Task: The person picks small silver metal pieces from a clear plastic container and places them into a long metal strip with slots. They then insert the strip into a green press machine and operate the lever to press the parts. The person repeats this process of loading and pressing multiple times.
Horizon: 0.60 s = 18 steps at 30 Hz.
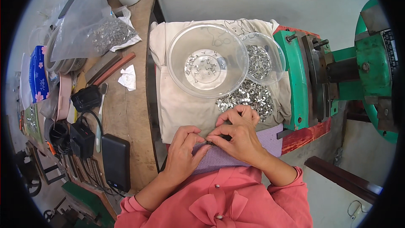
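Observation:
My left hand (182, 150) and my right hand (236, 137) meet near the front of a beige cloth (177, 114), fingertips almost touching. Both are closed in a pinch around something small and dark, mostly hidden by the fingers. Just beyond my right hand lies a loose pile of small metal pieces (257, 97), some shiny, some dull grey. Farther off, a large clear plastic tub (174, 71) has small metal parts scattered over its bottom. Against its right side, a smaller clear bowl (276, 55) holds a heap of shiny slim metal parts.
A green machine vise (295, 80) stands close on the right. A wooden table (130, 118) on the left carries a black power bank (116, 160), a toothbrush (100, 118), a black charger (81, 138) and a plastic bag of metal pieces (109, 36). Purple cloth (270, 139) lies beneath my hands.

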Each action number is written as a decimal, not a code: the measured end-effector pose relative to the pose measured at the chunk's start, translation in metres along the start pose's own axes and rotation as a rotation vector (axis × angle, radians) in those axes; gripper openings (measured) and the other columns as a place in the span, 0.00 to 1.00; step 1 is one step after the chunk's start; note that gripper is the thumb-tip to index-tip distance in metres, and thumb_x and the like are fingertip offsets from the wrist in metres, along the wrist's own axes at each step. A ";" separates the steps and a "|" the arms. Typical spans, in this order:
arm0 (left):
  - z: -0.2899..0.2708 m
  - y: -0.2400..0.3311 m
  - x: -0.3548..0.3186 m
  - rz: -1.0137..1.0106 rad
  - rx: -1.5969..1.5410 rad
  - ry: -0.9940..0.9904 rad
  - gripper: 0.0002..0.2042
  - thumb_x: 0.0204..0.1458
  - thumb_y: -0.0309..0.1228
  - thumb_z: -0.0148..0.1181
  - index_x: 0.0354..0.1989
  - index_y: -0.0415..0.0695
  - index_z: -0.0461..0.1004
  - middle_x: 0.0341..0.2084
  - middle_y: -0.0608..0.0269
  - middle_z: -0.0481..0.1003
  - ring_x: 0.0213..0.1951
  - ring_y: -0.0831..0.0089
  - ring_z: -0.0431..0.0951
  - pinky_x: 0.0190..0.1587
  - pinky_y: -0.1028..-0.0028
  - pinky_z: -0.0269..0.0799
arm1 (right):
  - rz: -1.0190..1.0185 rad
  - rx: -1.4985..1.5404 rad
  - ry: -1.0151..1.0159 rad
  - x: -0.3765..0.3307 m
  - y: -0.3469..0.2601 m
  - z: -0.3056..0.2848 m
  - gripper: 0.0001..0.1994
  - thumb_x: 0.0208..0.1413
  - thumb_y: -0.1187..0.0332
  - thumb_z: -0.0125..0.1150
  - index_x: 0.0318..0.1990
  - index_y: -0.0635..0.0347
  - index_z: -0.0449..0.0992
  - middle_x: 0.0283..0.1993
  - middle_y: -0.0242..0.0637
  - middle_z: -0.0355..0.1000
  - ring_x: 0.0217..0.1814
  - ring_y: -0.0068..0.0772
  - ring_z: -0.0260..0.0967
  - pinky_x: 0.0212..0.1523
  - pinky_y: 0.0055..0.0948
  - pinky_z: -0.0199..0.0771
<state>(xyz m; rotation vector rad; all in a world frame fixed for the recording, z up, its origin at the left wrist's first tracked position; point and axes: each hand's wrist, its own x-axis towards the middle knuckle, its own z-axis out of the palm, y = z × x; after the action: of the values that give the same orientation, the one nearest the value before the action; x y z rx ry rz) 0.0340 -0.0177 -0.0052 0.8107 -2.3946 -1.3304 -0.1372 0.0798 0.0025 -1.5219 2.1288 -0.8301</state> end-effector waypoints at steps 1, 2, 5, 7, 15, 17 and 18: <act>0.000 0.000 0.000 -0.003 -0.005 -0.002 0.13 0.44 0.23 0.73 0.35 0.37 0.74 0.45 0.50 0.72 0.45 0.54 0.76 0.45 0.63 0.74 | -0.001 -0.003 -0.002 0.000 0.000 0.000 0.07 0.44 0.58 0.75 0.28 0.47 0.86 0.40 0.22 0.71 0.56 0.38 0.57 0.58 0.46 0.43; 0.000 0.000 0.000 -0.006 -0.009 -0.003 0.13 0.44 0.23 0.73 0.35 0.37 0.74 0.45 0.50 0.72 0.45 0.54 0.76 0.45 0.63 0.74 | -0.003 -0.006 -0.004 0.000 0.000 0.000 0.07 0.44 0.58 0.75 0.28 0.46 0.86 0.40 0.22 0.71 0.56 0.38 0.57 0.58 0.46 0.43; 0.000 -0.001 0.000 -0.006 -0.014 -0.002 0.13 0.44 0.23 0.73 0.35 0.37 0.74 0.45 0.50 0.72 0.45 0.54 0.76 0.45 0.63 0.74 | 0.016 0.002 -0.015 0.001 -0.001 -0.002 0.07 0.43 0.58 0.75 0.28 0.46 0.86 0.40 0.22 0.70 0.56 0.38 0.57 0.58 0.46 0.43; 0.000 0.000 0.000 -0.003 -0.017 -0.003 0.13 0.44 0.24 0.72 0.35 0.37 0.74 0.44 0.50 0.72 0.45 0.54 0.76 0.45 0.63 0.74 | 0.026 -0.003 -0.022 0.001 -0.002 -0.004 0.07 0.43 0.58 0.75 0.28 0.45 0.86 0.40 0.22 0.70 0.57 0.38 0.57 0.58 0.46 0.43; 0.001 -0.003 -0.001 0.008 -0.043 -0.005 0.13 0.45 0.24 0.72 0.35 0.37 0.74 0.44 0.51 0.72 0.46 0.54 0.75 0.45 0.62 0.73 | 0.026 -0.032 -0.053 -0.002 0.001 -0.012 0.09 0.41 0.58 0.77 0.29 0.47 0.87 0.39 0.22 0.71 0.56 0.37 0.58 0.59 0.44 0.45; 0.002 -0.004 -0.001 0.014 -0.039 -0.007 0.13 0.45 0.24 0.72 0.35 0.36 0.74 0.44 0.51 0.72 0.45 0.54 0.75 0.45 0.62 0.73 | 0.021 -0.037 -0.051 -0.003 0.001 -0.013 0.09 0.41 0.58 0.77 0.29 0.47 0.87 0.39 0.22 0.71 0.56 0.38 0.58 0.59 0.44 0.45; 0.002 -0.004 -0.001 0.018 -0.037 -0.009 0.13 0.45 0.24 0.72 0.35 0.36 0.74 0.44 0.51 0.72 0.45 0.54 0.75 0.45 0.62 0.73 | 0.020 -0.040 -0.049 -0.003 0.001 -0.014 0.09 0.41 0.58 0.77 0.29 0.47 0.87 0.39 0.22 0.71 0.56 0.38 0.58 0.59 0.44 0.45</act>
<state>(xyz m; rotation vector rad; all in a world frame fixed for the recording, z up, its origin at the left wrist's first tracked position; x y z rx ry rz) 0.0353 -0.0178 -0.0099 0.7727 -2.3715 -1.3702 -0.1456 0.0862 0.0124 -1.5224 2.1339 -0.7398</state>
